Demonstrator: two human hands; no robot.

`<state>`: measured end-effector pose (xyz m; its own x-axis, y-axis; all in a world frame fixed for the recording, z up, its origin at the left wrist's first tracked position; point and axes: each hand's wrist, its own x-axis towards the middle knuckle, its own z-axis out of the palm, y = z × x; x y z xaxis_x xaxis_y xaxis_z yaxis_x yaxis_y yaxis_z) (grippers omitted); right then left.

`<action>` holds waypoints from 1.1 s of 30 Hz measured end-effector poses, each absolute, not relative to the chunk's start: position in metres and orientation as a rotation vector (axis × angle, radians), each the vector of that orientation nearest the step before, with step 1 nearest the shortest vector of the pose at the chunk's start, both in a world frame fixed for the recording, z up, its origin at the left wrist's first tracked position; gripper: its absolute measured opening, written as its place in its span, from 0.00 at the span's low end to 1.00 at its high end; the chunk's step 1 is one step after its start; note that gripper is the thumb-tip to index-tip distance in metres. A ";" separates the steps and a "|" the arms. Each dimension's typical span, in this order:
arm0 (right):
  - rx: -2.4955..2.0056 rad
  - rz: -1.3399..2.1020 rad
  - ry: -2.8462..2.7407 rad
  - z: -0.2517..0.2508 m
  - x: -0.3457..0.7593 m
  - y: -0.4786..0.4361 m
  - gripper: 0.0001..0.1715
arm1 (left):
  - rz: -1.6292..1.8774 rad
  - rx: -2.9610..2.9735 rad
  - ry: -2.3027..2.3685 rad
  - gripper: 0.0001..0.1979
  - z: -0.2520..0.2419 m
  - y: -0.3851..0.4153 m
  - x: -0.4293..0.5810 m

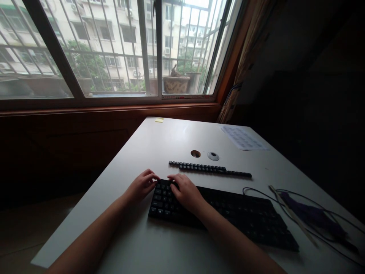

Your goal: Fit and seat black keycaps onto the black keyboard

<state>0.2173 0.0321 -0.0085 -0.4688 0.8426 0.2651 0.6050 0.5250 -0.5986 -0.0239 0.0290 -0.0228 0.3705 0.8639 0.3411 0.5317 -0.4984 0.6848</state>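
Note:
A black keyboard (236,213) lies slanted on the white table. My left hand (143,185) is at its far left corner, fingers curled and closed, with the fingertips touching the corner. Over the top left keys rests my right hand (186,191). Its thumb and forefinger close toward each other at the keyboard's far edge, and whatever is between them is too small to make out. Keys show at the left end, while my right hand and forearm cover part of the middle. Beyond the keyboard, small black keycaps (202,167) stand lined up in rows.
A purple cloth-like thing (310,215), a thin stick (293,217) and a black cable (258,189) lie at the right. Farther back are a round table hole (195,153), its grey cover (213,156), printed paper (243,137) and a yellow note (159,120). A barred window stands behind.

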 end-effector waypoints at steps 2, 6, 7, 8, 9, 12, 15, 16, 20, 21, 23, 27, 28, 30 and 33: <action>-1.186 0.574 -2.216 -0.007 0.218 0.029 0.18 | 0.951 2.151 1.196 0.10 -0.022 0.026 -0.023; -1.210 0.594 -2.201 -0.005 0.218 0.025 0.18 | 0.930 2.103 1.184 0.11 -0.020 0.024 -0.023; -1.215 0.594 -2.201 -0.005 0.218 0.024 0.17 | 0.922 2.095 1.188 0.11 -0.020 0.023 -0.023; -1.220 0.589 -2.202 -0.005 0.218 0.024 0.17 | 0.925 2.086 1.196 0.11 -0.020 0.024 -0.024; -1.223 0.580 -2.206 -0.005 0.218 0.024 0.18 | 0.930 2.081 1.202 0.11 -0.020 0.024 -0.024; -1.222 0.543 -2.227 -0.006 0.217 0.024 0.18 | 0.959 2.090 1.217 0.12 -0.020 0.025 -0.025; -1.220 0.511 -2.248 -0.006 0.217 0.025 0.19 | 0.984 2.102 1.255 0.12 -0.022 0.025 -0.026; -1.224 0.502 -2.251 -0.006 0.217 0.025 0.19 | 0.990 2.114 1.257 0.11 -0.022 0.025 -0.025; -1.218 0.494 -2.243 -0.007 0.216 0.026 0.19 | 0.949 2.132 1.248 0.11 -0.022 0.023 -0.024; -1.209 0.496 -2.239 -0.007 0.216 0.026 0.19 | 0.941 2.132 1.248 0.11 -0.022 0.024 -0.024; -1.201 0.497 -2.221 -0.009 0.215 0.027 0.18 | 0.940 2.128 1.242 0.10 -0.020 0.025 -0.025; -1.213 0.483 -2.162 -0.010 0.214 0.030 0.18 | 0.904 2.090 1.200 0.09 -0.017 0.028 -0.025; -1.217 0.478 -2.149 -0.010 0.214 0.031 0.18 | 0.886 2.077 1.194 0.09 -0.016 0.029 -0.025; -1.238 0.455 -2.130 -0.009 0.213 0.031 0.19 | 0.860 2.058 1.183 0.10 -0.016 0.029 -0.026; -1.330 0.359 -2.132 -0.007 0.212 0.029 0.19 | 0.840 2.054 1.167 0.10 -0.017 0.029 -0.027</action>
<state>0.2119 0.0291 -0.0070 -0.3228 0.8828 0.3413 0.7226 0.4627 -0.5136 -0.0268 0.0292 -0.0172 0.4064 0.8868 0.2199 0.4897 -0.4146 0.7670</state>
